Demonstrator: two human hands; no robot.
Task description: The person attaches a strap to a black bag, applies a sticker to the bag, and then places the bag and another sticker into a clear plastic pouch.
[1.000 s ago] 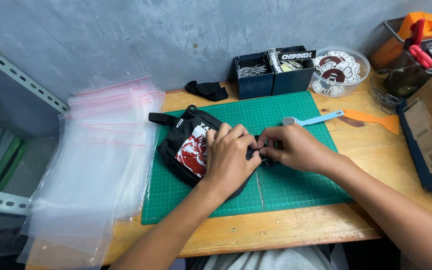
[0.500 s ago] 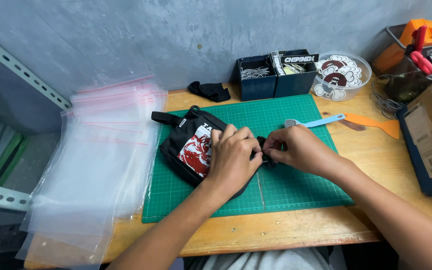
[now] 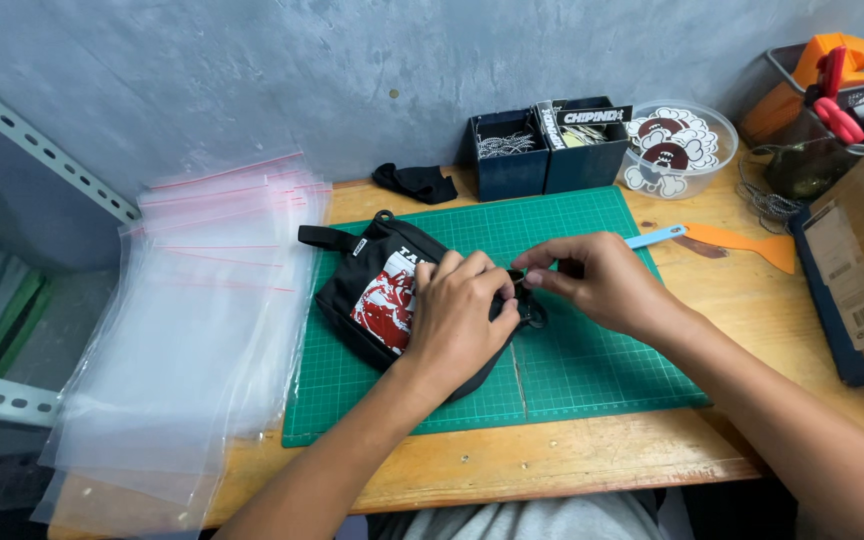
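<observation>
Left hand (image 3: 457, 320) presses flat on the black pouch (image 3: 377, 290), which lies on the green cutting mat (image 3: 592, 370). Right hand (image 3: 602, 285), fingertips pinched on a small black fitting at the pouch's edge, has shifted little since a second ago; the work continues in place. Beyond: navy boxes (image 3: 542, 150).

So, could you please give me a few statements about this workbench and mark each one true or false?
1. The black pouch lies on the green cutting mat. True.
2. The left hand rests on the pouch. True.
3. The clear plastic bags are stacked right of the mat. False: they lie to its left.
4. The right hand holds the orange-bladed scraper. False: the scraper lies apart on the wooden table.
</observation>
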